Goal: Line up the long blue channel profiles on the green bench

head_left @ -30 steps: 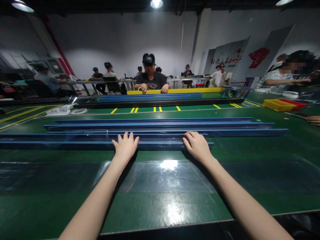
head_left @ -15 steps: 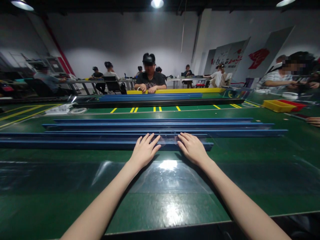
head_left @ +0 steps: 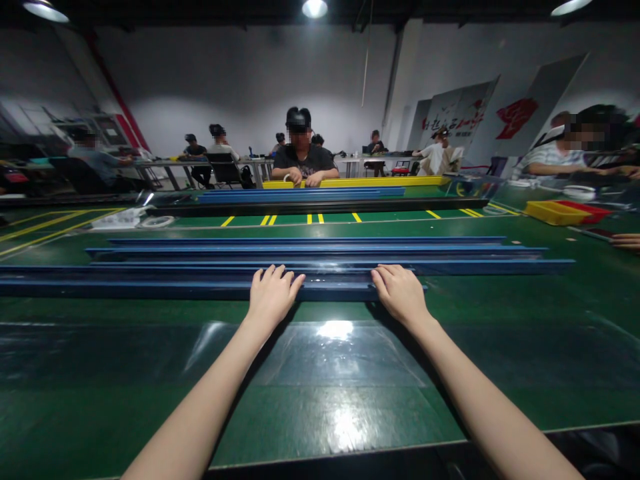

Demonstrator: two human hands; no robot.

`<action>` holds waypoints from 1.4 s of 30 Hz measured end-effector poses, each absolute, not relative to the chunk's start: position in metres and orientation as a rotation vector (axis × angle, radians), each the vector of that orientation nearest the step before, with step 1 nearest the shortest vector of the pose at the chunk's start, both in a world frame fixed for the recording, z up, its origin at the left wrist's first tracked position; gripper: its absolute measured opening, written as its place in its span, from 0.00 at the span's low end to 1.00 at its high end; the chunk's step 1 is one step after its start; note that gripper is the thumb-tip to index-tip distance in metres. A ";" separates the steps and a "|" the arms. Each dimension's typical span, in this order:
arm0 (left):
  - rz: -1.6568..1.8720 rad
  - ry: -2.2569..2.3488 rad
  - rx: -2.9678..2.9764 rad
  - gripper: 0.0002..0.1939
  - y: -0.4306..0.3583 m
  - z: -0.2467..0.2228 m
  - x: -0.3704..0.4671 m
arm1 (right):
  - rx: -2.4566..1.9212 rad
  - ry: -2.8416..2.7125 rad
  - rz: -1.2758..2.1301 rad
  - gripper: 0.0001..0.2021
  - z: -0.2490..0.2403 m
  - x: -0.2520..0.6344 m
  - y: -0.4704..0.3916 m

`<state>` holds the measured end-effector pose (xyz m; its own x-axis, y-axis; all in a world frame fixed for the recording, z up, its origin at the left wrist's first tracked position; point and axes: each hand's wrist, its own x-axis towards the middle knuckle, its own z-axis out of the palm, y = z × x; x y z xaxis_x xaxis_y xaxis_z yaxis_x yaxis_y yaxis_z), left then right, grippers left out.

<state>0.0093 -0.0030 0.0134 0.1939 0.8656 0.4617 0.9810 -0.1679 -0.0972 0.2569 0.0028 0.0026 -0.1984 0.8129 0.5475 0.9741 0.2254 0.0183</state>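
Both my hands rest on the nearest blue channel strip [head_left: 150, 291], which lies lengthwise across the green table [head_left: 320, 413]. My left hand [head_left: 273, 293] lies on it left of the middle, thumb apart from the fingers. My right hand [head_left: 400, 292] is further right, near the strip's right end, its thumb also apart. Neither hand is seen to grip anything; the fingertips reach over the channel. Between the hands the strip looks shiny. A wide sheet of clear film [head_left: 320, 353] lies flat on the table under my forearms.
More blue strips [head_left: 320, 250] lie just beyond my hands. Further back are a black strip [head_left: 320, 205] and a yellow strip [head_left: 380, 181], where a person [head_left: 303, 157] sits. Yellow and red trays [head_left: 555, 212] stand at the right, near another person's hand [head_left: 627, 241].
My hands have moved apart along the blue strip, the left one leftward and the right one rightward. The person opposite has shifted slightly to the right.
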 end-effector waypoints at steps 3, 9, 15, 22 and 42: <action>-0.470 -1.679 -2.098 0.21 -0.003 0.011 0.011 | -1.641 -2.106 -0.511 0.22 0.001 0.257 0.003; -0.527 -1.375 -2.344 0.20 -0.007 0.006 0.020 | -1.476 -2.265 -0.518 0.22 -0.006 0.249 0.000; -0.389 -1.243 -2.523 0.22 -0.011 0.003 0.027 | -1.390 -2.349 -0.429 0.22 -0.004 0.248 -0.001; -0.369 -1.303 -2.551 0.23 -0.012 0.003 0.029 | -1.364 -2.340 -0.353 0.21 -0.001 0.253 0.000; -0.356 -1.299 -2.562 0.25 -0.012 0.005 0.031 | -1.304 -2.361 -0.377 0.20 -0.001 0.256 0.004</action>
<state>0.0306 -0.0123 0.0049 0.5739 0.7521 0.3240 0.8122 -0.5732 -0.1079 0.2563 0.0037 -0.0014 -0.4749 0.7381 0.4792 0.8507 0.5244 0.0354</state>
